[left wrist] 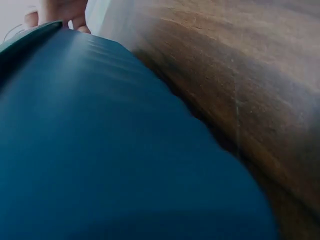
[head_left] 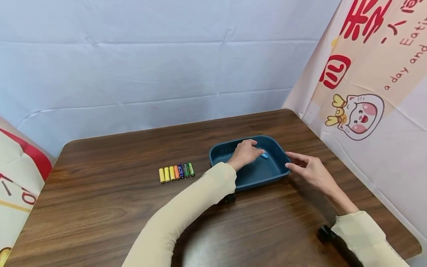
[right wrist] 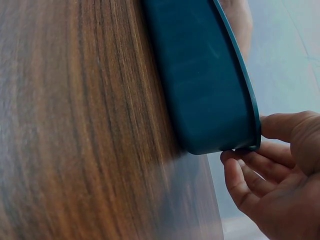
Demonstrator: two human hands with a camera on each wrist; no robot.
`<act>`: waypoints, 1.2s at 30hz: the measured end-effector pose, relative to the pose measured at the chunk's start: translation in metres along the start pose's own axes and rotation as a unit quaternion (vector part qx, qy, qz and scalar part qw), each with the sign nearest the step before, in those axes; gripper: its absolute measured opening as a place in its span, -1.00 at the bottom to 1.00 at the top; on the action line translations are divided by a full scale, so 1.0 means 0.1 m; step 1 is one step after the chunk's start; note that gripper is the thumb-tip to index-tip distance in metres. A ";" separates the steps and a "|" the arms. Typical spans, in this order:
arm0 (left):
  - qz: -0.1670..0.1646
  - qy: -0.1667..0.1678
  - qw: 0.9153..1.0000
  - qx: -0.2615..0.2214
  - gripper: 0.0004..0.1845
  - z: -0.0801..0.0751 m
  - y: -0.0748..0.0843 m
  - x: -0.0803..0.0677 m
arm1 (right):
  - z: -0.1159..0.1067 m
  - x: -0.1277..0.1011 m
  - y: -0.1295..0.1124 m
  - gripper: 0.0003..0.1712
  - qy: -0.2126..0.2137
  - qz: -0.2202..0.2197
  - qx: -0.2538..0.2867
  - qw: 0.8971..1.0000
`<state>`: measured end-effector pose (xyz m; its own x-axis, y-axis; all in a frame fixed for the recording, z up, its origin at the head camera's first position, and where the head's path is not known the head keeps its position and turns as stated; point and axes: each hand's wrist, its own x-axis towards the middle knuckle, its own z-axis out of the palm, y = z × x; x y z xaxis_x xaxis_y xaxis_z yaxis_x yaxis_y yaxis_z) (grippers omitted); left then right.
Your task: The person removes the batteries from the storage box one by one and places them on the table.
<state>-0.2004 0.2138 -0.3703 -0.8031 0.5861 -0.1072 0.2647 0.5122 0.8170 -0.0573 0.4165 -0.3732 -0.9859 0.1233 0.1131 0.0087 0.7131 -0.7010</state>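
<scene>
A dark teal rectangular tray (head_left: 253,184) stands on the wooden table. My left hand (head_left: 245,152) reaches over its near rim and down inside, fingertips right at a small light-blue battery (head_left: 264,155). Whether the fingers grip that battery I cannot tell. At the tray's right end my right hand (head_left: 311,170) pinches the rim. In the right wrist view its thumb (right wrist: 282,125) lies on the rim's upper side, with the other fingers under the lip. Left of the tray, several batteries (head_left: 177,172) lie side by side in a row: yellow, orange, dark blue and green.
The brown wood-grain table (head_left: 106,207) has rounded corners. A white cloth (head_left: 150,66) hangs behind it, and a printed cloth (head_left: 373,81) with red lettering and a cartoon hangs at the right. Black straps with devices (head_left: 325,234) sit at my wrists, close over the table.
</scene>
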 end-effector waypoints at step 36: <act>-0.060 0.058 0.987 0.134 -0.64 0.37 -0.02 0.12 | 0.02 0.00 -0.02 -0.42 0.004 0.007 -0.004 1.000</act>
<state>-0.1907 0.2433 -0.3943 -0.8893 0.4424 -0.1157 0.2829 0.7311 0.6209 -0.0580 0.4139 -0.3732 -0.9842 0.1386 0.1098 0.0230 0.7163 -0.6974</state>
